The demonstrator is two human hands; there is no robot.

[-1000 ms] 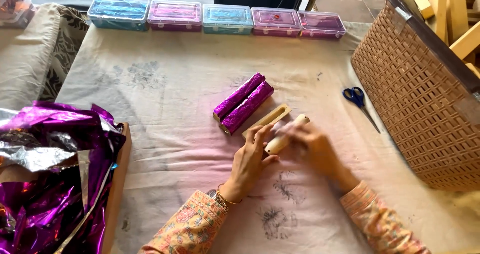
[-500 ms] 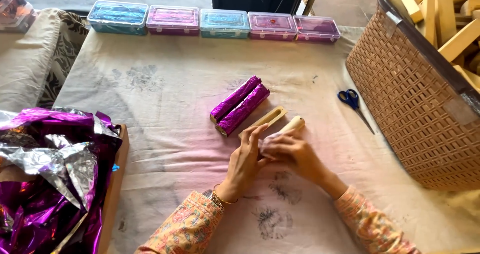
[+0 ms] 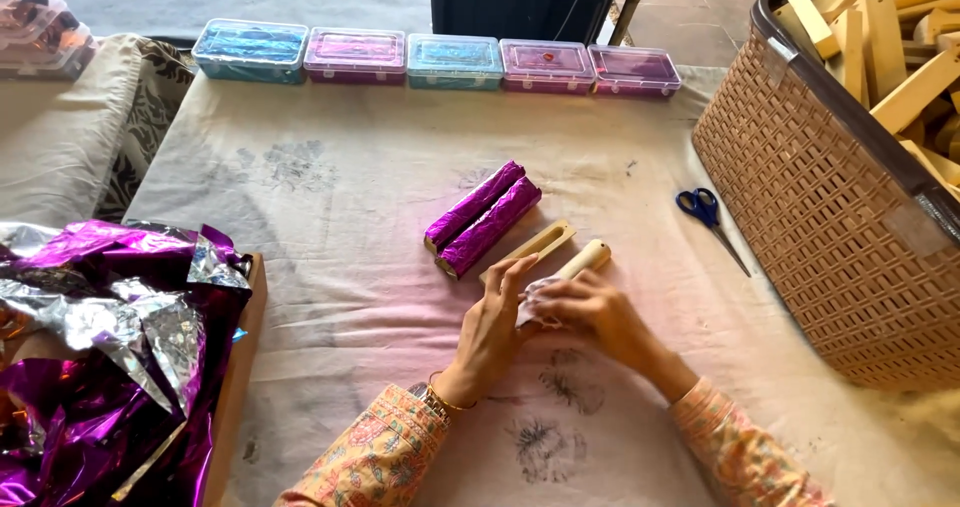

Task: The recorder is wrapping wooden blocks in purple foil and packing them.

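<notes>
- Counter (image 3: 330, 197) under a stained pale cloth carries everything; a woven plastic basket (image 3: 830, 237) of wooden blocks stands at its right edge.
- Crumpled purple and silver foil (image 3: 110, 347) is heaped on a board at the left; it could slide off, being piled loosely.
- Clear lidded boxes (image 3: 440, 59) line the far edge.
- Two purple foil-wrapped rolls (image 3: 482, 217) lie side by side, touching, just beyond the hands.
- Left hand (image 3: 492, 332) lies with fingers extended against the near end of a bare wooden stick (image 3: 580, 264); right hand (image 3: 592, 315) closes around that stick and a bit of pale wrap. A second flat wooden piece (image 3: 535, 247) lies just beside it.
- Thin wrap may crease or tear if pressed unevenly.
- Blue-handled scissors (image 3: 708, 215) lie near the basket.
- Compared with half a second ago, the hands sit slightly lower on the stick; the rolls lie unchanged.
</notes>
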